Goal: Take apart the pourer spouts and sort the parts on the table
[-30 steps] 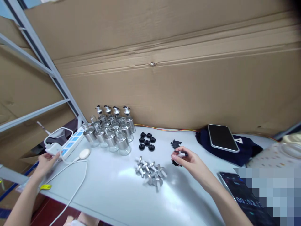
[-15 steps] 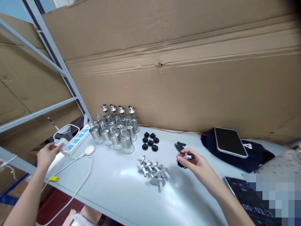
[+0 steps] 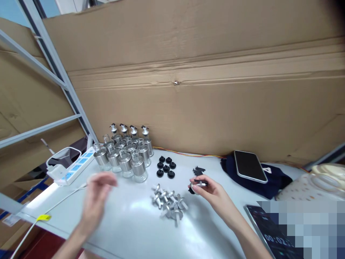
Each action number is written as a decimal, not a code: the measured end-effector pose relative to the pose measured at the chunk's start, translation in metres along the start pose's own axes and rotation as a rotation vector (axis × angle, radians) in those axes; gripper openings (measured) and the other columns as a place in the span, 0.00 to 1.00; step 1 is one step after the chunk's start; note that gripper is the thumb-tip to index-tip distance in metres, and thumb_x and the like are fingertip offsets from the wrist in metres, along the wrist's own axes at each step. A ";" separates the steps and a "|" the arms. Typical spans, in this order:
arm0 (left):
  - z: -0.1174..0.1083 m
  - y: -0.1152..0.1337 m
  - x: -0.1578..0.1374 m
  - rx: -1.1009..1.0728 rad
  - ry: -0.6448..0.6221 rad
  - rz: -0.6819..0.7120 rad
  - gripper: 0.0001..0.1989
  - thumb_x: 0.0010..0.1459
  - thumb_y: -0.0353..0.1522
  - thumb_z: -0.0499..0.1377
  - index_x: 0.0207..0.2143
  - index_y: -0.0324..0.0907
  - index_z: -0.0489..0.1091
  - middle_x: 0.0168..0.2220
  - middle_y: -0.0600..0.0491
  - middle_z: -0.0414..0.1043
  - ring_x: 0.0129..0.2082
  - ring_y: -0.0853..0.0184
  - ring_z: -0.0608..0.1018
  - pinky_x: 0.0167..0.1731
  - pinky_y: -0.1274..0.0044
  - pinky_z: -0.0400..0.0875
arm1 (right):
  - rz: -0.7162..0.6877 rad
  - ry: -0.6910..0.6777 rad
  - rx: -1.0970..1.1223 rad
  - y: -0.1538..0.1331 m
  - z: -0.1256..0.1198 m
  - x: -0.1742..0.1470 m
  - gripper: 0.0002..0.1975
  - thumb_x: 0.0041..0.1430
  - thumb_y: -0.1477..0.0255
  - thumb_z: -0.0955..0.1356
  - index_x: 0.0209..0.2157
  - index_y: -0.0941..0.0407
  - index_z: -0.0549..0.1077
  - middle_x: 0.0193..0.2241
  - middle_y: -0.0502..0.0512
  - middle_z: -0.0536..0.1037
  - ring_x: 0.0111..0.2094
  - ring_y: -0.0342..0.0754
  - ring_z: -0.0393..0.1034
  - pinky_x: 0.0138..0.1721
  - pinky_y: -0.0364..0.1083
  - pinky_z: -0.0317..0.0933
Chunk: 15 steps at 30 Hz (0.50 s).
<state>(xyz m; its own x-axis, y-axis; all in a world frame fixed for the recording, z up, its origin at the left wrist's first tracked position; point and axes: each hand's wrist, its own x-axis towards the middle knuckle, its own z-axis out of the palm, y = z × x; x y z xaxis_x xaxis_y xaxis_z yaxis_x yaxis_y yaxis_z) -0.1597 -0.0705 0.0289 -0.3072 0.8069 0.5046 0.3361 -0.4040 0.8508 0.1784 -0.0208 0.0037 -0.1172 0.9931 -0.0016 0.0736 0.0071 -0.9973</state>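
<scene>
My right hand (image 3: 206, 189) pinches a bottle pourer (image 3: 198, 184) with a silver body, a black flap and a black base, partly hidden by the fingers. Just behind it lies a small pile of black flaps (image 3: 198, 170). To its left are silver pourer spouts (image 3: 168, 202) in a heap and several black ribbed stoppers (image 3: 166, 168) in a group. My left hand (image 3: 99, 196), smeared by motion, is above the table at the left, in front of glass bottles with steel sleeves (image 3: 138, 166). Several back-row bottles carry fitted pourers (image 3: 145, 131).
A power strip (image 3: 81, 164) with a white charger (image 3: 57, 173) and a white cable lies at the left edge. On the right, a tablet (image 3: 250, 166) rests on dark cloth (image 3: 228, 166), with a timer screen (image 3: 265, 225) in front. Cardboard (image 3: 188, 115) walls off the back.
My left hand has left the charger by the power strip and moved right over the table. My right hand still holds the pourer. The view has shifted slightly.
</scene>
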 end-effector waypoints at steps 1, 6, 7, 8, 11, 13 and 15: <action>0.026 0.008 -0.015 -0.133 -0.371 -0.106 0.14 0.57 0.42 0.55 0.39 0.41 0.61 0.36 0.50 0.68 0.31 0.68 0.73 0.30 0.76 0.65 | -0.026 0.006 -0.020 -0.001 -0.001 0.000 0.18 0.43 0.56 0.72 0.30 0.55 0.71 0.35 0.56 0.75 0.34 0.49 0.70 0.38 0.48 0.64; 0.125 0.012 -0.059 -0.731 -1.282 -0.720 0.26 0.50 0.49 0.62 0.43 0.42 0.59 0.33 0.52 0.70 0.23 0.73 0.74 0.20 0.83 0.58 | -0.072 -0.048 -0.014 -0.006 -0.004 -0.003 0.12 0.42 0.62 0.73 0.24 0.56 0.75 0.29 0.52 0.70 0.30 0.46 0.68 0.33 0.46 0.63; 0.136 0.007 -0.063 -0.796 -1.320 -0.820 0.28 0.47 0.48 0.64 0.42 0.42 0.59 0.31 0.53 0.70 0.21 0.73 0.73 0.18 0.84 0.58 | -0.053 -0.072 0.007 -0.007 -0.005 -0.003 0.11 0.42 0.63 0.74 0.24 0.56 0.75 0.28 0.51 0.70 0.29 0.45 0.67 0.33 0.45 0.63; 0.145 0.001 -0.066 -0.848 -1.355 -0.905 0.29 0.45 0.47 0.66 0.42 0.42 0.60 0.30 0.53 0.71 0.21 0.74 0.73 0.18 0.84 0.58 | -0.034 -0.095 0.029 -0.008 -0.005 -0.004 0.11 0.42 0.64 0.74 0.25 0.56 0.75 0.26 0.50 0.71 0.28 0.45 0.67 0.32 0.45 0.63; 0.157 -0.013 -0.073 -0.913 -1.402 -1.052 0.29 0.40 0.41 0.70 0.42 0.40 0.63 0.32 0.53 0.73 0.21 0.76 0.71 0.19 0.85 0.57 | -0.002 -0.175 0.103 -0.009 -0.006 -0.007 0.11 0.42 0.66 0.74 0.26 0.56 0.74 0.23 0.49 0.72 0.25 0.43 0.65 0.29 0.44 0.61; 0.157 -0.017 -0.075 -0.925 -1.423 -1.091 0.30 0.38 0.38 0.72 0.42 0.39 0.65 0.32 0.53 0.72 0.19 0.79 0.68 0.17 0.86 0.53 | 0.003 -0.246 0.133 -0.011 -0.007 -0.009 0.11 0.44 0.66 0.74 0.27 0.57 0.73 0.23 0.48 0.72 0.24 0.41 0.64 0.28 0.43 0.60; 0.155 -0.017 -0.076 -0.946 -1.453 -1.114 0.31 0.35 0.37 0.72 0.43 0.38 0.67 0.33 0.53 0.72 0.18 0.81 0.65 0.14 0.85 0.49 | 0.002 -0.322 0.137 -0.012 -0.008 -0.011 0.11 0.48 0.65 0.73 0.28 0.57 0.73 0.24 0.49 0.72 0.25 0.41 0.64 0.29 0.43 0.59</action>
<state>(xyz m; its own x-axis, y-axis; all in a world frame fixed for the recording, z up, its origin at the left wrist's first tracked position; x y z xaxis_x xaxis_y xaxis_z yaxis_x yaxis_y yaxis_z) -0.0044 -0.0581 -0.0466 0.9280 0.2955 -0.2268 -0.0667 0.7308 0.6794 0.1863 -0.0309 0.0164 -0.4252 0.9051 -0.0054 -0.0570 -0.0328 -0.9978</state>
